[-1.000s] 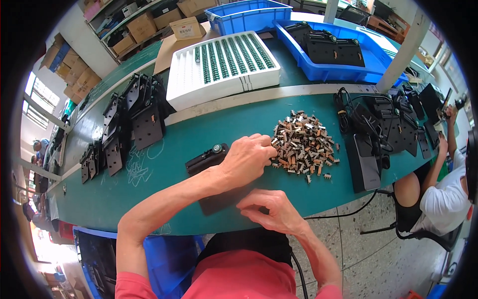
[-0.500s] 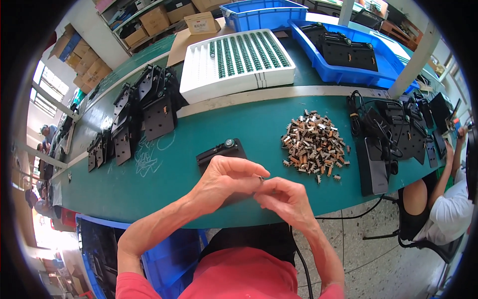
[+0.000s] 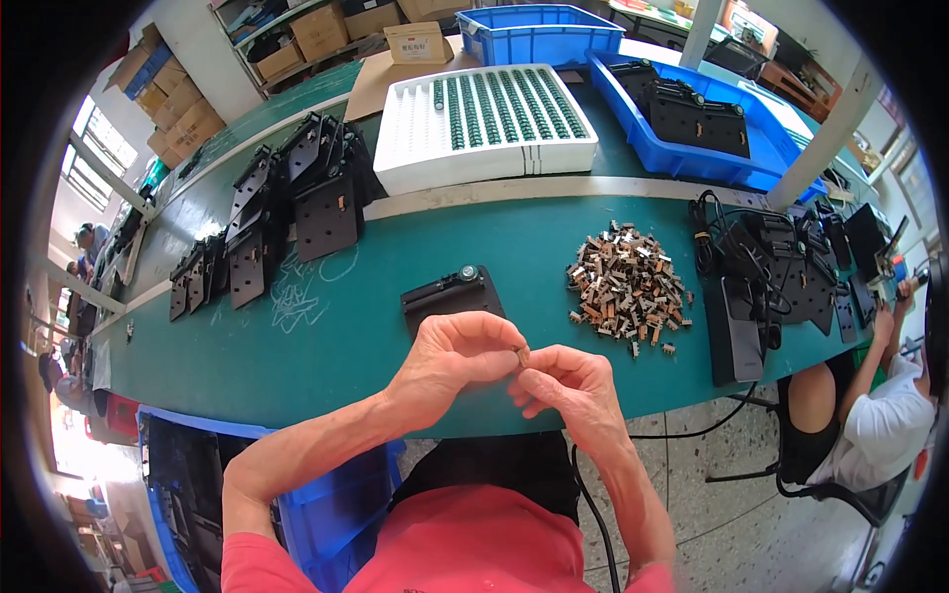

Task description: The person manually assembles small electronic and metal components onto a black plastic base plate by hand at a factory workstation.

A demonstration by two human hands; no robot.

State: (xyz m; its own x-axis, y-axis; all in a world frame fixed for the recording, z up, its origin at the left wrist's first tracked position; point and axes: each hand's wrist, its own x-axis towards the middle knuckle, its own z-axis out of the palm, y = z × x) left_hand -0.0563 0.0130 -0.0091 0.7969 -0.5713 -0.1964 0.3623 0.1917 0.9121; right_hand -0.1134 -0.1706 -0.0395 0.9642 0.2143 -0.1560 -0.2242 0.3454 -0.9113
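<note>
My left hand [image 3: 453, 354] pinches a small slide switch [image 3: 523, 355] between thumb and fingertips. My right hand [image 3: 573, 395] meets it there, its thumb and index finger closed on the lower end of the same switch. Just beyond my left hand, a black plate with a hinge bar and a round metal end [image 3: 457, 296] lies on the green bench, its near part hidden by my hand. To the right is a heap of similar small slide switches [image 3: 631, 287], metal and brown, with a few strays at its front edge.
Black hinged plates [image 3: 326, 217] stand stacked at left. A white foam tray [image 3: 484, 163] of green cylindrical parts sits beyond a pale rail. Blue bins [image 3: 692, 163] stand at the back. Cables and a black box [image 3: 736, 331] lie at right, near a seated co-worker [image 3: 890, 425].
The view has shifted slightly. My hands have turned the switch so more of it shows, and my right fingers have curled in beneath it.
</note>
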